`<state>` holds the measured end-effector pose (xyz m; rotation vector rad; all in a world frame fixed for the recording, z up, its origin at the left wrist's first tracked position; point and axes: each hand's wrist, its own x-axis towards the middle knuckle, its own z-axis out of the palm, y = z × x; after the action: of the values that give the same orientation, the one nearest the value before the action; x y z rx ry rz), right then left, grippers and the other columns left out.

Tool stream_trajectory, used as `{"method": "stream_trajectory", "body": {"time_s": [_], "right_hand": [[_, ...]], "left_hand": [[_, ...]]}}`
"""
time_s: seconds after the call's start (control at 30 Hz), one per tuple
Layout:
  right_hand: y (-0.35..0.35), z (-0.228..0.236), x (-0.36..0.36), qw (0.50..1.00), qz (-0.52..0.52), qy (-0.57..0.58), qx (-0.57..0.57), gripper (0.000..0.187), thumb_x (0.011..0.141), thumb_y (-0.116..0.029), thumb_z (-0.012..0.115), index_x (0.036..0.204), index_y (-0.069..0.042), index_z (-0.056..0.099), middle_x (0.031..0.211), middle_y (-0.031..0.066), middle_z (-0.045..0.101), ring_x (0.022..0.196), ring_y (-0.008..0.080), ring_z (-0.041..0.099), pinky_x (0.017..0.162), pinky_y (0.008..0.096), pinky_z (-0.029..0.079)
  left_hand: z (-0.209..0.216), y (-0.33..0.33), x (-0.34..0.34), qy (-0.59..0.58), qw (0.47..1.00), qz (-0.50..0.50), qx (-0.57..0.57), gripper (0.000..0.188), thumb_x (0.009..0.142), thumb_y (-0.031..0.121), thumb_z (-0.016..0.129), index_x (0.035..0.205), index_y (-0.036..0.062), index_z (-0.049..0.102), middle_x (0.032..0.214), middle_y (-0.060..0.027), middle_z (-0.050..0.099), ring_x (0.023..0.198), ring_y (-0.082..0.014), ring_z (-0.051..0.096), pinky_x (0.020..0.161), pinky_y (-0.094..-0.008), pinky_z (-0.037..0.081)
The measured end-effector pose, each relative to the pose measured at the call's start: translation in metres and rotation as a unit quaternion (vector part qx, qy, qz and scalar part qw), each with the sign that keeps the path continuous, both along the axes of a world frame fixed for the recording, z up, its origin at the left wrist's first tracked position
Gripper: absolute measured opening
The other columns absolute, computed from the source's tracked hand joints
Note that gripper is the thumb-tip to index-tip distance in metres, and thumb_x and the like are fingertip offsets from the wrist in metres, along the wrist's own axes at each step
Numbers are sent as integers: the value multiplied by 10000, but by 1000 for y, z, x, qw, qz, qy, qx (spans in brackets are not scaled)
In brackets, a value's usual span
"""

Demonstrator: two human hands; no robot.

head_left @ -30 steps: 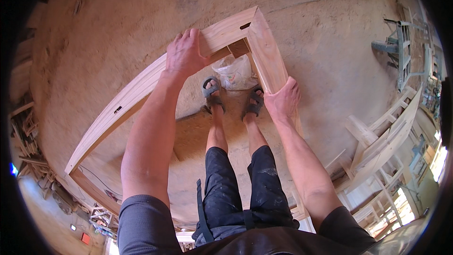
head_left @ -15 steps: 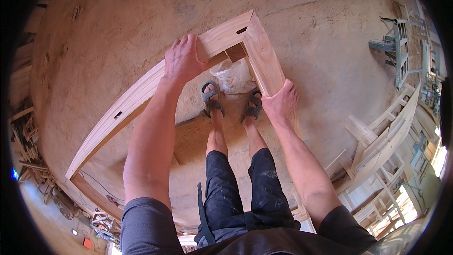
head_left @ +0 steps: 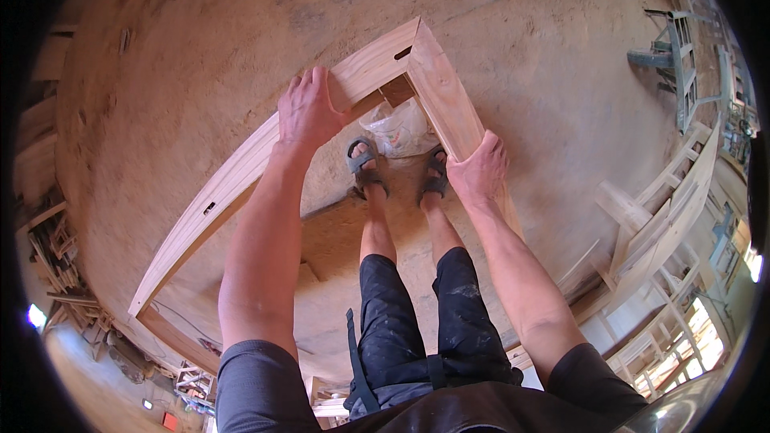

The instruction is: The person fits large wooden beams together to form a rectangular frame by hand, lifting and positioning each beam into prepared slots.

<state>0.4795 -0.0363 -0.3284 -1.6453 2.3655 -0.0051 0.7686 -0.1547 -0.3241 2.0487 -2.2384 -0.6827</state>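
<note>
A pale wooden frame [head_left: 370, 64] is held up in front of me, its mitred corner pointing away. My left hand [head_left: 308, 111] grips the long rail, thumb on the inner edge and fingers over the outer side. The shorter side piece sits in my right hand [head_left: 481, 167], which is closed around it below the corner. One dark slot [head_left: 403, 53] is cut near the joint, and a smaller slot [head_left: 209, 208] lies farther down the long rail. Under my forearms, parts of the frame are hidden.
Through the frame's opening a whitish plastic bag [head_left: 398, 130] shows on the dusty floor beside my sandalled feet [head_left: 365, 159]. To the right stand a metal rack [head_left: 682, 72] and wooden panels [head_left: 662, 232]. Scrap wood [head_left: 68, 261] is piled at the left.
The frame's corner has shifted slightly left in view, and its far left end appears a little nearer my arm. Both hands keep their hold on the frame.
</note>
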Motion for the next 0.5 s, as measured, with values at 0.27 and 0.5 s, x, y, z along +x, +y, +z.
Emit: {"method": "stream_trajectory", "body": {"time_s": [0.27,0.5], "right_hand": [[-1,1,0,1000,-2,2,13,686,707,-206,858,1230,-35,450,1169,225,595,1118,411,598,968,541,467],[-2,3,1,1000,-7,2,18,699,704,-212,867,1238,-37,452,1167,225,596,1117,407,598,967,540,465]], "left_hand": [[-3,1,2,3,1000,-1,-8,654,699,324,866,1199,42,552,1126,-182,685,1131,-371,630,948,-463,516],[-1,1,0,7,1000,-1,-11,643,697,315,869,1185,44,551,1122,-182,683,1128,-373,632,947,-463,518]]}}
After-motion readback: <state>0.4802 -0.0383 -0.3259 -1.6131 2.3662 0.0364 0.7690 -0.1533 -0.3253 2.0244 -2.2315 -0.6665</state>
